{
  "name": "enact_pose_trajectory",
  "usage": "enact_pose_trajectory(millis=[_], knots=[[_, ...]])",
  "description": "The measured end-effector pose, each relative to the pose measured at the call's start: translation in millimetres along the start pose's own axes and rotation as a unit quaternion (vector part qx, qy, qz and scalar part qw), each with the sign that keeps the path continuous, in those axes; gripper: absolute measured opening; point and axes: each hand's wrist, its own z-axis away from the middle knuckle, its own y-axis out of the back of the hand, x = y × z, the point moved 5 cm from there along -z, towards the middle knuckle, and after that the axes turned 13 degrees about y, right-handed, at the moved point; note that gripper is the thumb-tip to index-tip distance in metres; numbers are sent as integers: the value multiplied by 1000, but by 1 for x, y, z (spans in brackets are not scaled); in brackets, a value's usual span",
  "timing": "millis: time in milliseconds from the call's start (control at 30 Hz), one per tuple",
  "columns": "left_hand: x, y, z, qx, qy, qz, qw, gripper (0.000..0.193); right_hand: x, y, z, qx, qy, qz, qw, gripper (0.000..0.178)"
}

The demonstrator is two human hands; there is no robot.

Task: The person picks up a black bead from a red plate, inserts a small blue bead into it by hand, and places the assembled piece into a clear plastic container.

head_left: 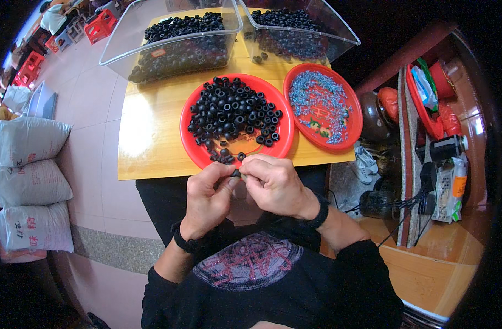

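My left hand pinches a small black round cap-like piece between thumb and fingertips, just in front of the table edge. Against it, the fingertips of my right hand are pressed together; whatever they hold is hidden. Right beyond both hands lies a red plate heaped with black hollow round pieces, a few of them loose at its near rim. Beside it on the right, a second red plate carries a scatter of tiny bluish clear bits.
Two clear plastic tubs of black pieces stand at the back of the yellow wooden table. Stacked white sacks are on the floor at left. To the right are a shelf, dark jars, cables and shoes.
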Motion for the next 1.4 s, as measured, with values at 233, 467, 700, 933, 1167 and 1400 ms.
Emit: enact_pose_trajectory(millis=[233, 467, 700, 933, 1167, 1400], knots=[[2, -3, 2, 3, -4, 82, 997, 8, 36, -9, 11, -45, -271, -430, 860, 4], [10, -3, 4, 27, -105, 0, 994, 21, 32, -18, 18, -76, -302, -555, 771, 31], [12, -7, 0, 9, -138, -44, 989, 25, 34, -20, 26, -74, -234, -572, 782, 35], [13, -22, -2, -76, -88, 101, 988, 39, 25, -6, 25, -52, -247, -506, 825, 27], [6, -36, -4, -103, -52, 34, 993, 33, 28, -13, 28, -47, -206, -425, 880, 14], [-5, -20, -6, -10, -23, 131, 991, 33, 32, 8, 2, -46, -265, -401, 876, 19]])
